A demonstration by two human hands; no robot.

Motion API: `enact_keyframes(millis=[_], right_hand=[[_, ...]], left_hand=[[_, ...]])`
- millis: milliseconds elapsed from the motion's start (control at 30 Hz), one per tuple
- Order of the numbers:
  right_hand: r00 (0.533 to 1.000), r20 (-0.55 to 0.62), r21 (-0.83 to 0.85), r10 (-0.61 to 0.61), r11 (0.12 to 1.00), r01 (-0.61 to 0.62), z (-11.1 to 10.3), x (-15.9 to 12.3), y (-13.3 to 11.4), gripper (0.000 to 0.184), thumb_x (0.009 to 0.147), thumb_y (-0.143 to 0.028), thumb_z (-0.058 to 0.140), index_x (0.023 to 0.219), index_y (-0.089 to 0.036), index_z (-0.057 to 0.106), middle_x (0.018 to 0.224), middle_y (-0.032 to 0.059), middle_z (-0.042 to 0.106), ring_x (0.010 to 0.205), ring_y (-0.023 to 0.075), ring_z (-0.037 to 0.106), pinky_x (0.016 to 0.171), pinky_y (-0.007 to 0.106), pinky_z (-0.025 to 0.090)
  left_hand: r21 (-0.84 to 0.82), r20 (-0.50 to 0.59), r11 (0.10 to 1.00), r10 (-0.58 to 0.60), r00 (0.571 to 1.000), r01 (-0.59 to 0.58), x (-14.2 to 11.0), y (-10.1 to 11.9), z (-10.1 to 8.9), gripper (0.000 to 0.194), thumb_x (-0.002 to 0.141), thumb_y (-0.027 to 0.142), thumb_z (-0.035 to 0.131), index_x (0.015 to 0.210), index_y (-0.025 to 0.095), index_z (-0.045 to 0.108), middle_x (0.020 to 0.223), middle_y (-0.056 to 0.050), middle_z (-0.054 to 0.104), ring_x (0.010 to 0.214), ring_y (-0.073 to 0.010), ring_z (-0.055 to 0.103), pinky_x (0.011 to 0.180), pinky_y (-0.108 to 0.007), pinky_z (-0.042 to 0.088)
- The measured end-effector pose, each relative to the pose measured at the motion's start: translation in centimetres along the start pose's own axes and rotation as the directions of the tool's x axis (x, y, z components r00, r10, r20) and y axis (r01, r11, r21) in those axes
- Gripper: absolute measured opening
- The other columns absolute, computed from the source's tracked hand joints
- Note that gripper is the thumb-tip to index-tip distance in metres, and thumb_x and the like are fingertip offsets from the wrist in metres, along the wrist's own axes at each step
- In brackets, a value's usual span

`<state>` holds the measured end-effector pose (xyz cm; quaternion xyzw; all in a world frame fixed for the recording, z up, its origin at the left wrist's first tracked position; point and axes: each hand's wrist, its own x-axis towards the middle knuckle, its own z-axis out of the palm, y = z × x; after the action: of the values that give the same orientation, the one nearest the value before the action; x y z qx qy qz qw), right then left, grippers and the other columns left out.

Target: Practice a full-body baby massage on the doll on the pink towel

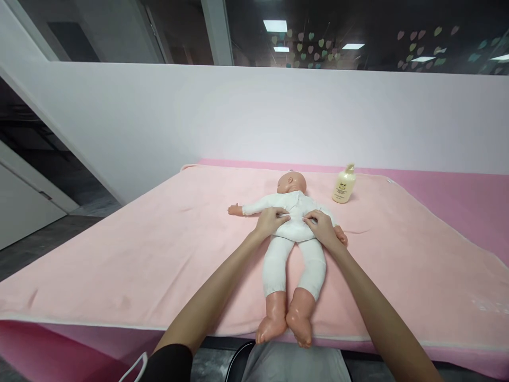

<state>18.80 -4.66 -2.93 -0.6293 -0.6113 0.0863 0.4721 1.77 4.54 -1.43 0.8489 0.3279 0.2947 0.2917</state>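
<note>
A baby doll [295,229] with a white cloth body lies stretched out on the pink blanket, its feet toward me. Its head is turned to the left, with one ear showing. My left hand [271,222] rests on the left side of the doll's lower torso, thumb and fingers pinched together at the white cloth. On the opposite side, my right hand [319,225] pinches the cloth the same way, close to the doll's right-hand arm. A narrow strip of the white torso shows between my fingertips.
A pale yellow pump bottle [343,185] stands upright beyond the doll, to the right. The pink blanket [151,239] covers the table, its front edge near my lap. A white wall [254,116] rises behind, with dark glass above it.
</note>
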Motion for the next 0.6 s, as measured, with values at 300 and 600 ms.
enact_keyframes(millis=[300,600], right_hand=[[0.974,-0.042,-0.06,0.223,0.972,-0.226,0.2,0.9,-0.3,0.037,0.079,-0.037,0.049,0.111,-0.021,0.057,0.083,0.0025,0.065,0.077,0.0178,0.059,0.071,0.029,0.042],[0.95,-0.074,-0.205,0.302,0.928,-0.311,1.3,3.8,0.3,0.016,0.069,-0.033,0.063,0.076,-0.021,0.071,0.075,0.005,0.068,0.072,0.0202,0.062,0.065,0.029,0.044]], left_hand=[[-0.203,-0.115,0.978,0.018,0.993,-0.041,0.0,-1.0,1.0,0.013,0.069,0.025,0.062,0.076,0.016,0.07,0.078,-0.003,0.071,0.072,-0.0168,0.063,0.067,-0.027,0.048],[-0.115,-0.068,0.99,0.075,0.995,-0.082,-0.5,-0.8,0.6,0.022,0.078,0.027,0.054,0.09,0.019,0.071,0.093,-0.004,0.071,0.084,-0.0196,0.064,0.078,-0.032,0.049]])
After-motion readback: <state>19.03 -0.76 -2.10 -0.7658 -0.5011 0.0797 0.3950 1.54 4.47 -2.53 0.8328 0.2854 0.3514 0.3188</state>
